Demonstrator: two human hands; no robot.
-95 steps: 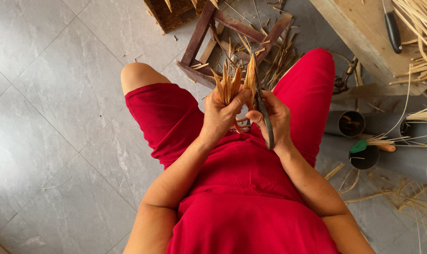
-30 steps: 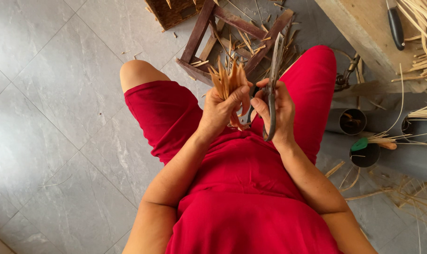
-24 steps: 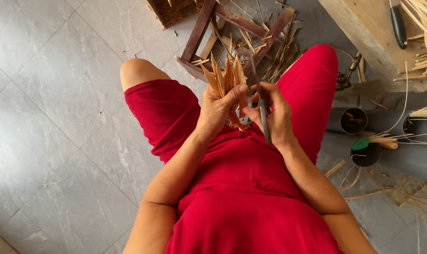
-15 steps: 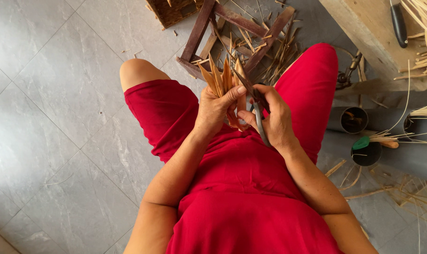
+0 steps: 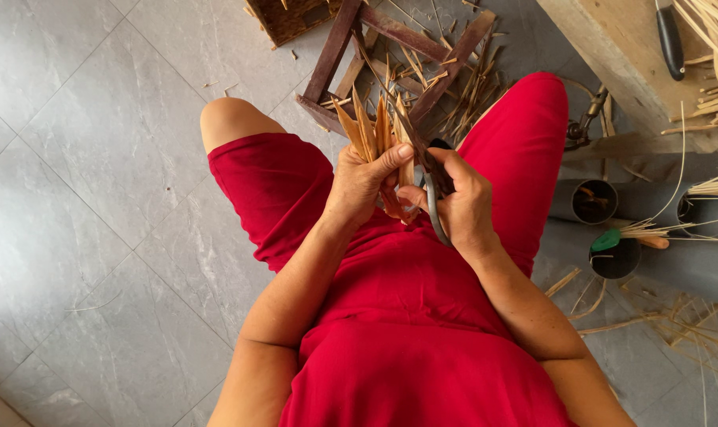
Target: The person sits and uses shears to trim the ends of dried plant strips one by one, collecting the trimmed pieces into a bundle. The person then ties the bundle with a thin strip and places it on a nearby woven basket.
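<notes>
Bamboo strips (image 5: 372,130), flat, tan and cut to points, stand up in a fan from the left hand (image 5: 364,186), which is closed around their lower ends with the thumb pressed across the front. They sit over the lap, between the knees, just above the red shorts (image 5: 422,300). The right hand (image 5: 458,202) is wrapped around the dark handles of a pair of scissors (image 5: 431,198); one grey metal loop curves down below the fingers, and the blades point up into the bundle, touching the strips. Whether the blades are parted cannot be told.

To the right, grey plastic pipes (image 5: 592,202) lie on their sides on the floor with round open mouths facing this way. The nearest holds a few short brown bits inside; the next (image 5: 616,257) has a green-handled tool (image 5: 624,237) lying across its mouth, and thin pale slivers poke out of the pipes further right.

Ahead of the knees lies a dark wooden frame (image 5: 390,47), rough and weathered, with a litter of split offcuts (image 5: 469,91) in and around it. A pale wooden bench (image 5: 620,55) at the upper right carries a black-handled knife (image 5: 670,39) and long straw-coloured slivers (image 5: 711,47). The floor (image 5: 82,158) is smooth grey tile.
</notes>
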